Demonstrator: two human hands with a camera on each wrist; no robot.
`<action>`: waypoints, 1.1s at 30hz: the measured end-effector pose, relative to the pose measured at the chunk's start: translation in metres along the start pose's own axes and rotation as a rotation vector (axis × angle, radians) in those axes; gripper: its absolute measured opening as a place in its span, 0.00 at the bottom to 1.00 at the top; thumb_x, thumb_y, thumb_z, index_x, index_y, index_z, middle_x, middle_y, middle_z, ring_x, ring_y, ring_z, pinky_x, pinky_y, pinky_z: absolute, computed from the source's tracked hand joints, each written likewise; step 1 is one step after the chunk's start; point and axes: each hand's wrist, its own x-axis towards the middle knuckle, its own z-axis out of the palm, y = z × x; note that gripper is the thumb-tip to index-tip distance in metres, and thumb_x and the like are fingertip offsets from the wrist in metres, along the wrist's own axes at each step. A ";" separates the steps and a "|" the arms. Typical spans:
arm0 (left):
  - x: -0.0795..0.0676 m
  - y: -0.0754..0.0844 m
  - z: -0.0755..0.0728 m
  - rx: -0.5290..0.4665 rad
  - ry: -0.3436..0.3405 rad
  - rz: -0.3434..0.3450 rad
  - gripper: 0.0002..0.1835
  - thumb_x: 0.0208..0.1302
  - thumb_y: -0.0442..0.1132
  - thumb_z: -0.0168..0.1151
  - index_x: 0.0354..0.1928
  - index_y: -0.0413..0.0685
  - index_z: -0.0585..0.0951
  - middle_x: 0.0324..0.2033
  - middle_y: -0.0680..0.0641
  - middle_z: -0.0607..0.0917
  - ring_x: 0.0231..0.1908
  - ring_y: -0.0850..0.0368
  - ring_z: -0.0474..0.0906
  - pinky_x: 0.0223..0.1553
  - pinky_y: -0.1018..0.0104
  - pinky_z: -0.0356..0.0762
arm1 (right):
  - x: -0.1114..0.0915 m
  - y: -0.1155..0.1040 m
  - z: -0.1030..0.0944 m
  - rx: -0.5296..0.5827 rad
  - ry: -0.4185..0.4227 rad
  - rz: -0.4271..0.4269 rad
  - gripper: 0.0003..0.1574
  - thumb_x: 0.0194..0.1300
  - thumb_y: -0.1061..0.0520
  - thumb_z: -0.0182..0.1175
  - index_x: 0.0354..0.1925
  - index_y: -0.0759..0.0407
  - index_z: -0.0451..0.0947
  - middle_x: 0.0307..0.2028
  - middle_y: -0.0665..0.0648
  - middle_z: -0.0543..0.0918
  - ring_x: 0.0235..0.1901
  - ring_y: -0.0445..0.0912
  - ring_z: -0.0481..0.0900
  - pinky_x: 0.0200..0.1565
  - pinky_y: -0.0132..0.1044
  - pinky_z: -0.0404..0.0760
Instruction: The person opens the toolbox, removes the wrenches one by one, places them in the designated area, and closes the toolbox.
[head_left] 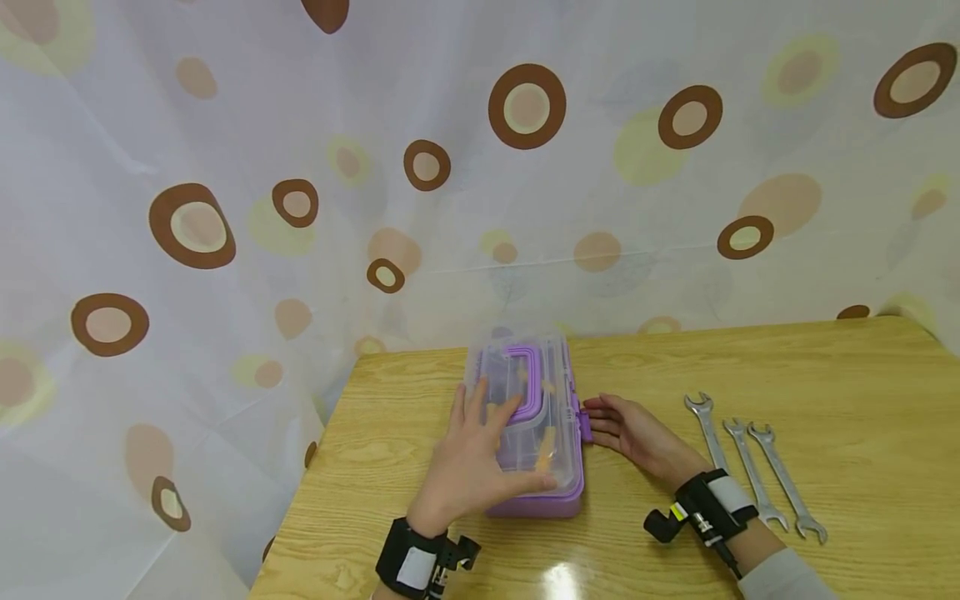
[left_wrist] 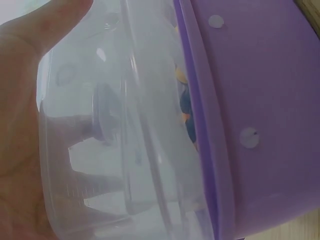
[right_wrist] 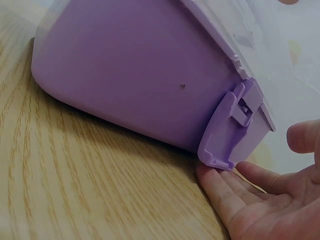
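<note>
A purple storage box (head_left: 536, 506) with a clear lid (head_left: 557, 400) and a purple carrying handle (head_left: 534, 379) sits on the table. My left hand (head_left: 465, 467) lies over the lid with its fingers spread and straight. On the box's right side, a purple latch (right_wrist: 220, 132) hangs swung outward from the lid's edge. Fingertips of my right hand (head_left: 637, 433) touch the lower end of that latch, the fingers extended and the thumb apart. Small orange and dark items show dimly inside the box, too blurred to name.
Several things lie around: three open-end wrenches, the left one (head_left: 705, 417), the middle one (head_left: 750, 471) and the right one (head_left: 787, 483), rest near my right forearm. Behind the wooden table (head_left: 637, 367) hangs a patterned curtain (head_left: 600, 192).
</note>
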 end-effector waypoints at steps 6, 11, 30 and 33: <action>0.000 0.001 0.003 0.029 0.005 -0.002 0.60 0.43 0.82 0.70 0.79 0.65 0.68 0.83 0.39 0.50 0.81 0.28 0.37 0.55 0.18 0.70 | 0.000 0.000 0.002 0.001 -0.010 -0.002 0.40 0.88 0.47 0.34 0.75 0.81 0.50 0.68 0.71 0.70 0.54 0.41 0.80 0.61 0.37 0.81; 0.000 0.003 0.006 0.082 0.021 0.013 0.60 0.42 0.83 0.71 0.78 0.64 0.70 0.82 0.38 0.53 0.80 0.26 0.40 0.53 0.20 0.73 | 0.001 -0.002 0.004 0.009 -0.001 0.007 0.39 0.88 0.48 0.34 0.75 0.80 0.51 0.67 0.69 0.72 0.53 0.41 0.80 0.60 0.36 0.81; 0.000 0.005 0.009 0.142 0.030 0.006 0.60 0.42 0.84 0.69 0.77 0.65 0.71 0.83 0.40 0.53 0.80 0.26 0.41 0.53 0.23 0.76 | 0.002 -0.003 0.005 -0.008 0.003 0.013 0.39 0.88 0.47 0.35 0.76 0.80 0.50 0.68 0.71 0.70 0.54 0.42 0.81 0.61 0.38 0.82; 0.001 0.005 0.011 0.140 0.024 0.011 0.60 0.42 0.84 0.69 0.78 0.66 0.70 0.83 0.39 0.53 0.80 0.26 0.40 0.53 0.23 0.76 | -0.001 -0.005 0.006 -0.087 -0.005 -0.008 0.39 0.87 0.47 0.36 0.75 0.80 0.51 0.68 0.73 0.70 0.55 0.43 0.80 0.60 0.39 0.82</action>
